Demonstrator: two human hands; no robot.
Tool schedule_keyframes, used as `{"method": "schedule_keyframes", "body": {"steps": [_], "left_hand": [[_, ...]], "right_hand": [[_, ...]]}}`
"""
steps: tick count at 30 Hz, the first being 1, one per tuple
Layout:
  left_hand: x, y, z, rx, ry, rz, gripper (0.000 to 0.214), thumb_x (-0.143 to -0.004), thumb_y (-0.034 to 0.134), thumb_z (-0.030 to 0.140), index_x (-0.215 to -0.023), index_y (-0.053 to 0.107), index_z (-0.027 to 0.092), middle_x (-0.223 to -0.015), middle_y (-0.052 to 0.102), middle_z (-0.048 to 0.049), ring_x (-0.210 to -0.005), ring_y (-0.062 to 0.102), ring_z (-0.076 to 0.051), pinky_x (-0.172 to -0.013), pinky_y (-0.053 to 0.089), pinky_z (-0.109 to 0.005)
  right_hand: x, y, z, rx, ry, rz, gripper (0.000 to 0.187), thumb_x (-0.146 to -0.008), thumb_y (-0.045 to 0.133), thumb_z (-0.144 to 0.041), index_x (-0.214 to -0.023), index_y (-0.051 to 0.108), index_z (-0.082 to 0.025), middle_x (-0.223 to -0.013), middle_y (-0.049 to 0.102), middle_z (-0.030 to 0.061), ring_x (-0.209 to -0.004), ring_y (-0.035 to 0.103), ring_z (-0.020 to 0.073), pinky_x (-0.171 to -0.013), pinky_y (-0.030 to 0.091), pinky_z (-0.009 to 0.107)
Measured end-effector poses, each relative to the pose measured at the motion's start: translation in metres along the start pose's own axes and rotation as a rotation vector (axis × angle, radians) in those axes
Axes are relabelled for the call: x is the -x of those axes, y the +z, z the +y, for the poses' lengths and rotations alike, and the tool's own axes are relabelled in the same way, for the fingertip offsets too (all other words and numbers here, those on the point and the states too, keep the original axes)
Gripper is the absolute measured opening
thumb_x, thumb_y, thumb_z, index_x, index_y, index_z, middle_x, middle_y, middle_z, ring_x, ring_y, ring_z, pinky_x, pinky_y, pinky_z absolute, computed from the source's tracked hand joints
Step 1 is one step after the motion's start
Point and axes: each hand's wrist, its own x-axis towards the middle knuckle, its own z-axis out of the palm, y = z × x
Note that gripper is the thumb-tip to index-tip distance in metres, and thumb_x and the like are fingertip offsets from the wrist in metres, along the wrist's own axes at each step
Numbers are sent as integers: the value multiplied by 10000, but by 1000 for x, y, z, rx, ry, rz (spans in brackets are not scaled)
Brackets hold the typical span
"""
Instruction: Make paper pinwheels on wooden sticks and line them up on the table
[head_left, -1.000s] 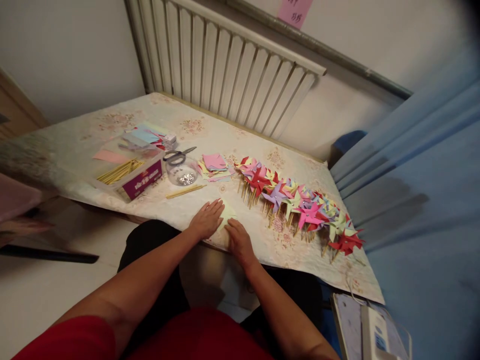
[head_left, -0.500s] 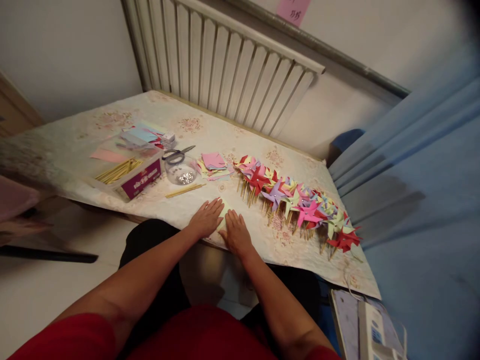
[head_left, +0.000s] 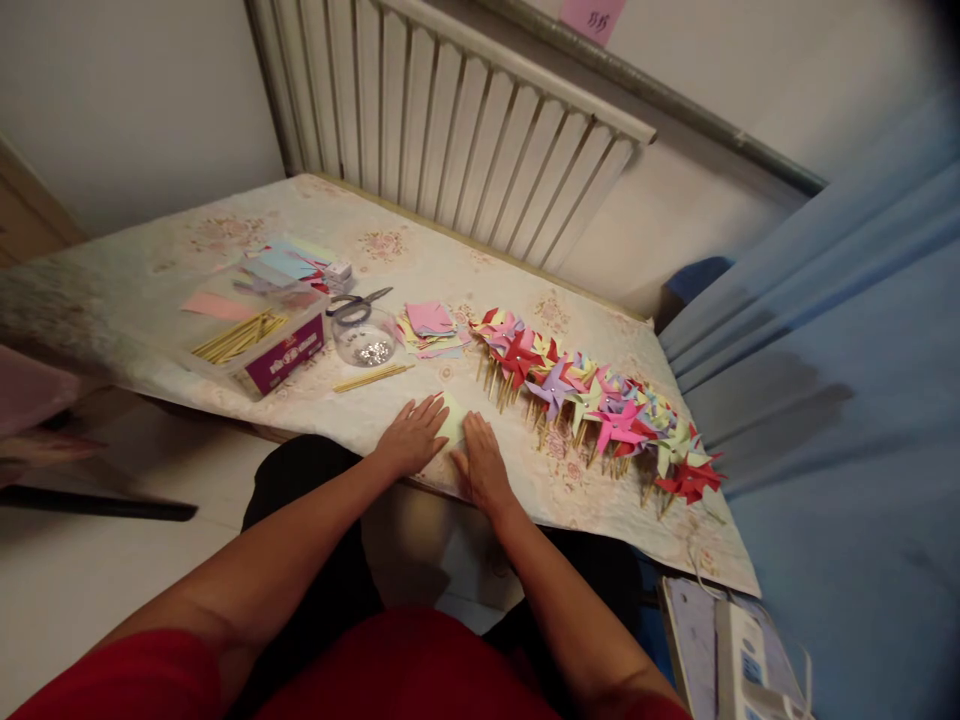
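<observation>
A pale green sheet of paper (head_left: 453, 420) lies at the table's front edge, partly covered by my hands. My left hand (head_left: 411, 437) rests flat over its left side, fingers stretched out. On the paper's right edge, my right hand (head_left: 484, 462) has its fingers extended, with the thumb apart. Just beyond lie a few thin wooden sticks (head_left: 373, 377), a clear round dish (head_left: 364, 338) of small shiny pieces and a stack of cut coloured paper squares (head_left: 430, 325). Rows of finished paper pinwheels (head_left: 551, 388) on sticks stand to the right.
A plastic box (head_left: 285, 358) with a purple label holds many sticks at left. Dark-handled scissors (head_left: 358, 303) lie behind the dish, near more coloured paper (head_left: 281, 262). A radiator (head_left: 450, 130) runs behind the table (head_left: 480, 275); a blue curtain (head_left: 847, 350) hangs at right.
My right hand has slid a little to the right, away from my left hand, so more of the green paper shows between them. My left hand stays nearly in place.
</observation>
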Motion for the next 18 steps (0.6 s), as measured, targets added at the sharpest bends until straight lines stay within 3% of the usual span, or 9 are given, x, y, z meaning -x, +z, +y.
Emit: {"method": "schedule_keyframes", "body": {"steps": [7,13,18], "left_hand": [[2,0,-3,7,21,-78,605,-930,428,321,-1517,355,195,-1589,334,-114,-1485,242,-261,-1203,173,-476],[3,2,-4,-3,24,-56,598,-944,384,283,-1532,322,189,-1606,294,-111,-1495,213,-250,-1206,165,-467],[1,-3,0,9,8,-55,588,-956,364,299,-1533,323,190,-1599,317,-93,-1495,213,-260,-1198,197,-476]], "right_hand": [[-50,10,-28,-118,-163,-72,638,-961,501,-327,-1528,301,-116,-1541,395,161,-1478,271,234,-1218,252,451],[-61,32,-16,-132,-88,-134,612,-963,489,-311,-1516,327,-103,-1555,373,156,-1486,249,242,-1213,255,451],[-59,32,-8,-81,-42,-139,645,-968,481,-338,-1525,293,-73,-1578,318,176,-1486,251,242,-1218,228,450]]}}
